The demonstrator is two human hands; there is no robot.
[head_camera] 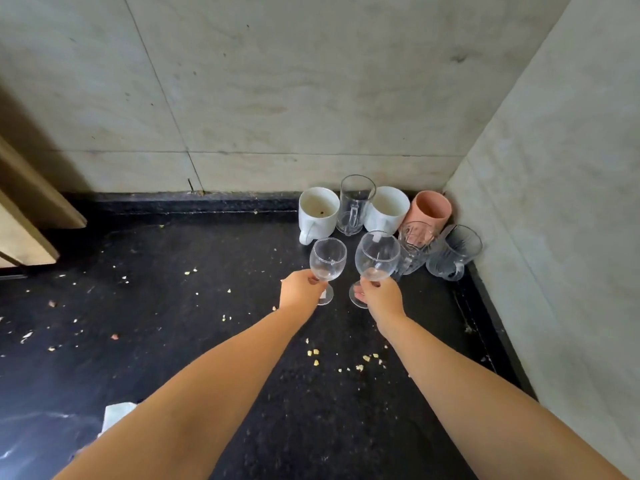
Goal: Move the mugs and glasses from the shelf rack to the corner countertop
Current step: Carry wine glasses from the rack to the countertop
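Note:
My left hand grips the stem of a small clear wine glass, whose foot is at or just above the black countertop. My right hand grips the stem of a larger wine glass beside it. Behind them, in the corner, stand a white mug, a clear glass mug, a second white mug and a pink cup. Two patterned clear glasses stand at the right, next to the larger wine glass.
Pale stone walls close the corner at the back and right. Crumbs lie scattered over the counter. A wooden cabinet edge juts in at the left. A white scrap lies near my left forearm.

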